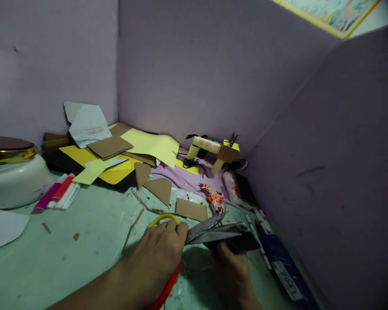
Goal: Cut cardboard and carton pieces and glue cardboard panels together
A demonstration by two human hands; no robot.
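Presently, nearest on the worktop point(93, 241): left hand point(163, 249) closed round the handles of yellow-and-red scissors point(210, 235), blades parted at the dark card point(247, 243); right hand point(234, 267) pinches that card, thumb at its near side. Both sit toward the right edge.

Right edge: dark blue box point(286, 273), label reads 2641, contents hidden; slim white sticks point(259, 243) lie between it and the card.

Left edge: white paper point(4, 228); beyond it, purple, red and white markers point(61, 193) beside a white pot point(16, 185) with gold-banded lid, inside not visible.

Just past the scissors, crowding the blades: cardboard rectangle point(191, 209), patterned figure point(213, 196). Cardboard triangle point(161, 190) to their left.

Far left corner: yellow sheet point(153, 144) and brown cardboard point(108, 147) heaped over black sheeting, an opened white envelope point(89, 122) at the back.

Far edge: yellow tube animal point(207, 144), pink-spotted, standing by the wall; black cord point(191, 163) tangled at its legs, lilac sheet point(177, 177) spread in front.
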